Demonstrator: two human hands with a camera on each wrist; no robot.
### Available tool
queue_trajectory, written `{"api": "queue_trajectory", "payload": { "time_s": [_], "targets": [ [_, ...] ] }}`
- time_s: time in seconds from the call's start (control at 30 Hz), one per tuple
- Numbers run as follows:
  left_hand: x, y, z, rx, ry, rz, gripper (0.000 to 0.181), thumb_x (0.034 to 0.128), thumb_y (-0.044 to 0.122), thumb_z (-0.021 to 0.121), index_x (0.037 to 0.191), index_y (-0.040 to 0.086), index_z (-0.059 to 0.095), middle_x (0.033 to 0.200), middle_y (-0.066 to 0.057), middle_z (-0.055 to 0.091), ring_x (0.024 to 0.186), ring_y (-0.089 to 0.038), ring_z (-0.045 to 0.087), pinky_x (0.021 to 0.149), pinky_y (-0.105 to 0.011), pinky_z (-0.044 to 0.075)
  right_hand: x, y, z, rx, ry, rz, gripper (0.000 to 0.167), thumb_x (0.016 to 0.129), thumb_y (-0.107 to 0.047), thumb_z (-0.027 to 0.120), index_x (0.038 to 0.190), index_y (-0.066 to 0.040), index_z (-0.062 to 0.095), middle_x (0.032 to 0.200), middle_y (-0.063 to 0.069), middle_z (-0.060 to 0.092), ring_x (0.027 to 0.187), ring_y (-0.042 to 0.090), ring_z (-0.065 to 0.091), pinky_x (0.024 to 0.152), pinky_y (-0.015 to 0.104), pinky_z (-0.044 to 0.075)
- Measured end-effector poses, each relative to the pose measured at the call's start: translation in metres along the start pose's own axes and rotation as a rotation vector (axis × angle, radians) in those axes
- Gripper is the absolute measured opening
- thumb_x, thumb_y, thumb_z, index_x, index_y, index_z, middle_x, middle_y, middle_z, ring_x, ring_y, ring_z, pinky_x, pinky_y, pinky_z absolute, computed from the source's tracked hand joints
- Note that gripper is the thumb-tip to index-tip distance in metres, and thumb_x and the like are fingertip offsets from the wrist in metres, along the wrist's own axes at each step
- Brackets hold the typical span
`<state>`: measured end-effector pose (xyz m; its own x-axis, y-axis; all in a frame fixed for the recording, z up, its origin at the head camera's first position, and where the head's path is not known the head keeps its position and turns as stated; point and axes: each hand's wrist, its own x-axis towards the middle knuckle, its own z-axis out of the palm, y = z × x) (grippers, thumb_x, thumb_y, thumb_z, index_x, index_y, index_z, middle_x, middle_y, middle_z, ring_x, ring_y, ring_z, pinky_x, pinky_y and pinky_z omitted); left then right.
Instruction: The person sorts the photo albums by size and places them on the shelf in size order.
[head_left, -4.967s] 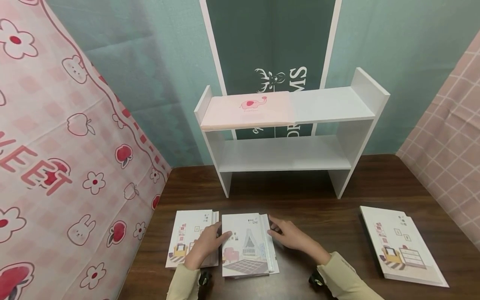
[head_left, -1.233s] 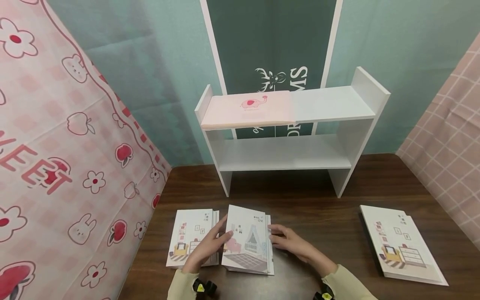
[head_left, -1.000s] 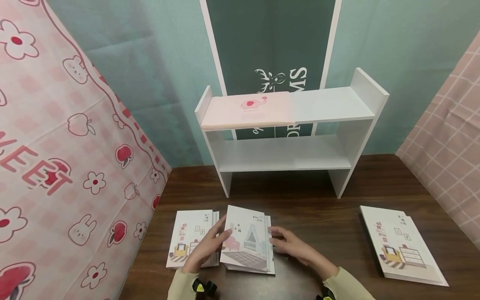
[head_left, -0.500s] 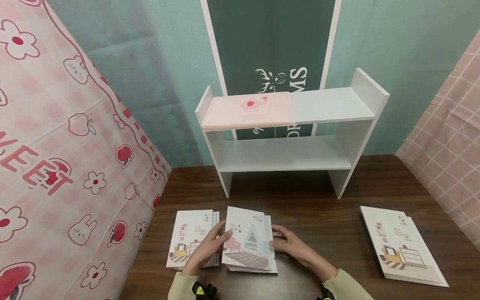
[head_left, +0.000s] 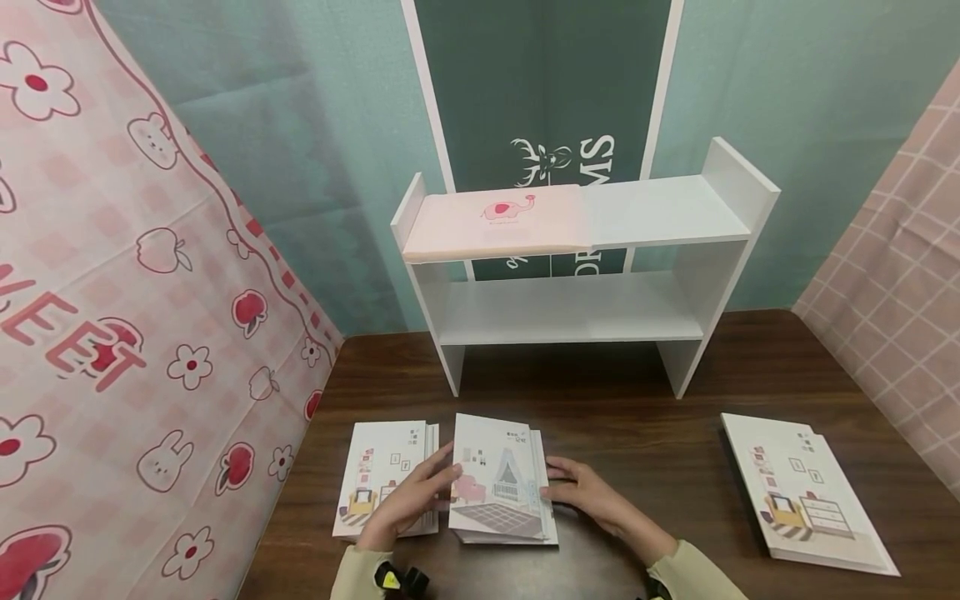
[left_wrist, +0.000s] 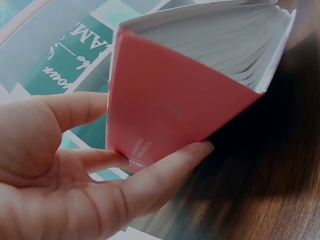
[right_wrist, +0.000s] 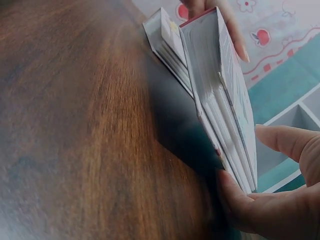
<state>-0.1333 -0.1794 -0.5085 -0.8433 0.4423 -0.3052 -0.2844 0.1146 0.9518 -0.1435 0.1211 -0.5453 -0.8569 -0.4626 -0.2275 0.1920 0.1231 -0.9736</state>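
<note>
A thick white-covered book (head_left: pixel 497 483) with a room drawing on its front is held between both hands in the head view. My left hand (head_left: pixel 412 500) grips its left side; the left wrist view shows the thumb at one edge of the red spine (left_wrist: pixel 165 100) and fingers against the other. My right hand (head_left: pixel 592 500) holds the opposite edge, its thumb by the front cover and fingers at the back cover in the right wrist view. Bulging pages (right_wrist: pixel 202 55) show between the covers. The book appears slightly tilted, its back cover sticking out at the right.
Books with a yellow-chair drawing (head_left: pixel 375 479) lie close by on the left. Another such book pile (head_left: pixel 810 500) lies at the table's right. Behind stands a white two-tier shelf (head_left: pixel 652 308), bearing a pink elephant-print cloth or mat (head_left: pixel 450 225). The table (head_left: pixel 622 425) is dark wood.
Since five seconds ago the book has tilted and turned slightly, and my right hand has slid from its upper right corner down the edge. Over the last second the book shifted slightly right.
</note>
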Motion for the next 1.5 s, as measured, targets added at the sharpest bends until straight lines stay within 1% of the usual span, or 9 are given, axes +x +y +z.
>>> {"api": "queue_trajectory", "payload": {
  "time_s": [0.23,0.4,0.47,0.63,0.77,0.9,1.0,1.3,1.5],
  "targets": [
    [0.000,-0.001,-0.002,-0.016,-0.040,0.000,0.070,0.0972,0.026,0.049,0.149,0.005,0.008,0.147,-0.029,0.024,0.121,-0.028,0.047,0.087,-0.042,0.050,-0.001,0.007,-0.001,0.075,-0.064,-0.016,0.070,0.084,-0.012,0.066,0.133,0.021,0.029,0.124,0.030,0.051,0.108,0.027,0.056,0.084,0.025,0.049],
    [0.000,0.000,-0.001,-0.023,-0.071,0.001,0.067,0.0986,0.025,0.045,0.150,0.008,0.005,0.136,-0.028,0.042,0.114,-0.027,0.055,0.089,-0.044,0.049,-0.001,0.008,-0.002,0.115,-0.074,-0.019,0.074,0.083,-0.011,0.067,0.135,0.020,0.025,0.123,0.028,0.051,0.106,0.025,0.057,0.084,0.026,0.050],
    [-0.001,0.000,0.000,-0.023,-0.073,0.002,0.066,0.0988,0.025,0.045,0.150,0.010,0.005,0.134,-0.027,0.044,0.113,-0.027,0.055,0.089,-0.044,0.050,-0.002,0.007,-0.002,0.120,-0.069,-0.012,0.075,0.082,-0.011,0.068,0.136,0.018,0.026,0.124,0.027,0.050,0.106,0.025,0.057,0.084,0.027,0.050],
    [-0.001,-0.002,0.001,-0.045,-0.068,-0.011,0.067,0.0985,0.025,0.046,0.150,0.013,0.005,0.134,-0.029,0.042,0.104,-0.028,0.060,0.080,-0.042,0.054,-0.005,0.003,0.003,0.171,-0.057,0.034,0.079,0.079,-0.010,0.071,0.137,0.015,0.025,0.126,0.027,0.046,0.100,0.023,0.058,0.082,0.033,0.052],
    [0.000,-0.005,0.001,-0.056,-0.076,-0.019,0.068,0.0985,0.027,0.045,0.150,0.015,0.004,0.136,-0.030,0.039,0.098,-0.029,0.063,0.072,-0.039,0.056,-0.006,0.003,0.006,0.236,-0.076,0.072,0.087,0.078,-0.009,0.073,0.141,0.012,0.018,0.125,0.025,0.047,0.093,0.022,0.062,0.079,0.038,0.054],
    [0.001,-0.006,0.002,-0.049,-0.065,-0.010,0.067,0.0985,0.028,0.045,0.150,0.015,0.004,0.136,-0.030,0.039,0.098,-0.030,0.063,0.070,-0.040,0.056,-0.006,0.004,0.006,0.252,-0.100,0.082,0.092,0.078,-0.010,0.073,0.143,0.009,0.011,0.118,0.018,0.054,0.089,0.023,0.063,0.075,0.040,0.055],
    [0.002,-0.004,0.002,-0.040,-0.053,-0.001,0.068,0.0980,0.029,0.046,0.150,0.015,0.005,0.134,-0.029,0.041,0.097,-0.029,0.064,0.070,-0.041,0.056,-0.006,0.002,0.006,0.262,-0.096,0.077,0.093,0.078,-0.009,0.073,0.144,0.007,0.010,0.117,0.019,0.054,0.089,0.023,0.064,0.075,0.040,0.055],
    [0.005,-0.002,0.002,-0.068,-0.013,0.008,0.068,0.0965,0.025,0.050,0.150,0.017,0.009,0.129,-0.025,0.047,0.094,-0.026,0.065,0.071,-0.043,0.056,-0.005,-0.004,0.004,0.250,-0.059,0.078,0.092,0.076,-0.008,0.074,0.145,0.003,0.012,0.120,0.022,0.051,0.089,0.024,0.064,0.076,0.040,0.055],
    [0.005,0.001,0.002,-0.031,0.013,0.024,0.069,0.0957,0.027,0.052,0.150,0.017,0.011,0.131,-0.028,0.044,0.093,-0.024,0.064,0.069,-0.041,0.056,-0.004,-0.005,0.004,0.234,-0.059,0.048,0.090,0.077,-0.008,0.073,0.145,0.001,0.014,0.117,0.020,0.053,0.088,0.024,0.064,0.074,0.040,0.055]
  ]
}}
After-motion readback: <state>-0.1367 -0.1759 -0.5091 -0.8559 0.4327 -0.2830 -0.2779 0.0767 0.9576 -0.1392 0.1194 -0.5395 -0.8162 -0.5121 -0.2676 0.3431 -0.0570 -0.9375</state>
